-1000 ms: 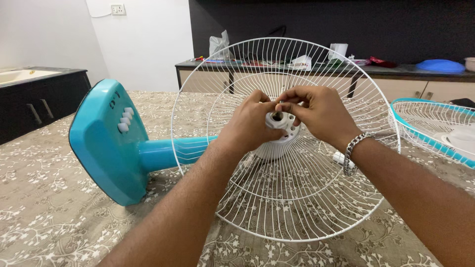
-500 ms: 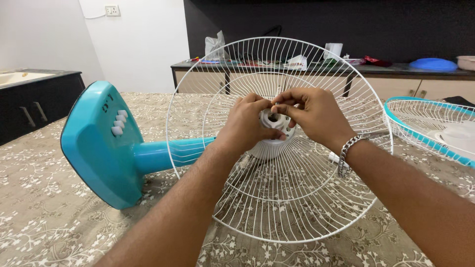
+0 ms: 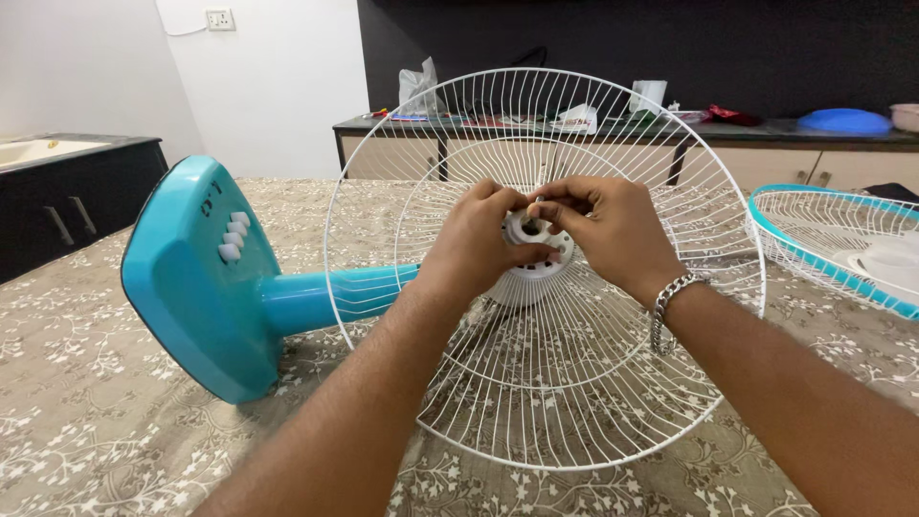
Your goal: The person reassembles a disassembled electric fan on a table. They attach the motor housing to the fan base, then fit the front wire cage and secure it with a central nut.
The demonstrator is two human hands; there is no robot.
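A turquoise table fan lies on its side on a patterned cloth, its square base (image 3: 196,278) to the left and its neck running right. The round white wire rear guard (image 3: 546,383) stands upright on the motor. At the guard's centre sits a white plastic ring nut (image 3: 532,233) on the motor shaft. My left hand (image 3: 479,244) grips the nut's left side. My right hand (image 3: 613,230), with a metal bracelet on its wrist, pinches the nut's top and right side. The shaft tip is hidden by my fingers.
The other guard half, white wire with a turquoise rim (image 3: 842,244), lies flat at the right. A dark sideboard (image 3: 622,134) with bags and a blue lid runs along the back. A black cabinet (image 3: 67,201) stands at the left.
Both hands stay on the ring nut; the fingers have shifted slightly around it. The view has moved a little.
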